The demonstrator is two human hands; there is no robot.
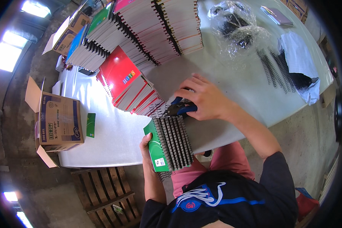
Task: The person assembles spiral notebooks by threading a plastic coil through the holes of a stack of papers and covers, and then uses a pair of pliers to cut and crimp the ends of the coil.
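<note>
At the table's near edge, my left hand (146, 146) grips a stack of green spiral notebooks (152, 142) by the cover side. Their black coil spines (176, 144) face up and to the right in several parallel rows. My right hand (204, 98) is closed round blue-handled pliers (174, 109), whose dark jaws are at the far ends of the coils. Loose coil ends (160, 110) stick out beside the jaws. Just beyond lies a leaning pile of red spiral notebooks (119, 72); its nearest end is close to the pliers.
Tall notebook stacks (152, 30) stand at the back. Clear plastic wrap (237, 26), loose black coils (271, 72) and a white wrapper (298, 53) lie to the right. An open carton (60, 121) stands at the left, by a green notebook (90, 124). A wooden pallet (110, 193) is below.
</note>
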